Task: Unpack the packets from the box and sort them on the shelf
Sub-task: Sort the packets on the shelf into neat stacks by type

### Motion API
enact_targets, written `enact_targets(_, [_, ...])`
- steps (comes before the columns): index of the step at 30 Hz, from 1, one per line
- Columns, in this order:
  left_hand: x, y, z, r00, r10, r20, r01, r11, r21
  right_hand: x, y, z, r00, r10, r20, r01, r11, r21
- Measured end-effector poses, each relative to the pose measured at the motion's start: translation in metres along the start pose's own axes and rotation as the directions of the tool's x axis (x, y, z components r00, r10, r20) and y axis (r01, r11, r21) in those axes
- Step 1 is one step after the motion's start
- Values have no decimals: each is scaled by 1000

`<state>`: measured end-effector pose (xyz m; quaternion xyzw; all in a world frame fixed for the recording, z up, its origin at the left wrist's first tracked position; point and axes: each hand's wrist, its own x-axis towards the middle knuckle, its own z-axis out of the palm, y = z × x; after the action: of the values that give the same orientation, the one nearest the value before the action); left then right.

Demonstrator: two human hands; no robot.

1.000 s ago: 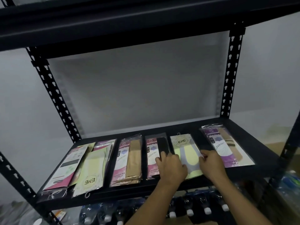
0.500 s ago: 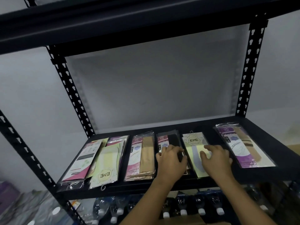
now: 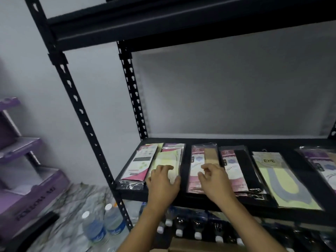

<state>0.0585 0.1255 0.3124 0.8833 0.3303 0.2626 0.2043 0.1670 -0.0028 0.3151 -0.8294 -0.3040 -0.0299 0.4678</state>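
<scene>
Both hands have shifted along the shelf (image 3: pixel 236 141) to its left end, away from the pink-and-black packet (image 3: pixel 234 160) and the yellow-and-grey packet (image 3: pixel 280 180) they were squaring up a moment ago. Those two now lie flat and apart from each other, untouched.

The left hand (image 3: pixel 161 184) rests on the pale yellow packet (image 3: pixel 167 157), its fingers (image 3: pixel 163 168) spread apart and laid flat on the wrapper, gripping nothing. That packet overlaps the white-and-pink packet (image 3: pixel 143 160) beside it, so this pile looks the least tidy. The right hand (image 3: pixel 214 180) sits over the pink-and-tan packet (image 3: pixel 200 157), fingers (image 3: pixel 207 168) loosely curled and apart, holding nothing; whether the tips touch the wrapper cannot be told.

A purple packet (image 3: pixel 323 160) lies at the right edge of view. All packets in sight are on the shelf in a row, so the work appears to be late-stage straightening. A strip of cardboard (image 3: pixel 190 244) at the bottom edge may be the box; its contents are hidden. Water bottles (image 3: pixel 101 226) stand below.
</scene>
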Motion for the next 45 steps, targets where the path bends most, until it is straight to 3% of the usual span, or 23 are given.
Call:
enact_targets(6, [-15, -58, -9, 960, 107, 258, -166, 962, 218, 4, -33, 38, 994, -31, 107, 40, 995, -88])
enact_targets(10, [-19, -67, -10, 963, 231, 143, -251, 956, 150, 6, -43, 49, 987, -33, 158, 54, 990, -127])
enact_targets(14, [-21, -74, -15, 958, 285, 13, -283, 955, -91, 7, -46, 47, 984, -40, 172, 62, 990, -123])
enact_targets(20, [-18, -71, -44, 928, 178, -328, -280, 913, -296, 7, -52, 34, 987, -57, 153, 58, 998, -3])
enact_targets(23, [-9, -68, -61, 940, 84, -331, -218, 893, -393, 9, -54, 25, 987, -88, 133, 83, 996, 38])
enact_targets(29, [-2, -80, -80, 985, -30, -167, -119, 583, -804, 15, -53, 4, 997, 9, 73, -18, 992, 127])
enact_targets(32, [-3, -88, -80, 993, -89, -79, -30, 451, -892, 16, -53, -6, 951, 207, 230, -248, 954, 166])
enact_targets(34, [-7, -87, -80, 993, -114, -22, 26, 400, -916, 14, -54, -8, 843, 305, 442, -476, 806, 352])
enact_targets(36, [-10, -79, -79, 991, -136, -3, 48, 368, -928, 12, -53, -10, 803, 321, 502, -575, 642, 508])
enact_targets(39, [-14, -62, -73, 965, -260, 21, 89, 251, -964, 10, -49, -13, 812, 356, 462, -583, 459, 671])
enact_targets(41, [-19, -51, -63, 943, -306, 135, 147, 17, -989, 7, -49, -12, 813, 361, 456, -576, 388, 720])
enact_targets(43, [-29, -37, -52, 930, -212, 301, 269, -169, -948, 3, -52, -9, 826, 368, 428, -549, 351, 758])
enact_targets(45, [-38, -20, -42, 927, -93, 365, 344, -186, -920, -4, -58, -6, 839, 364, 405, -524, 335, 783])
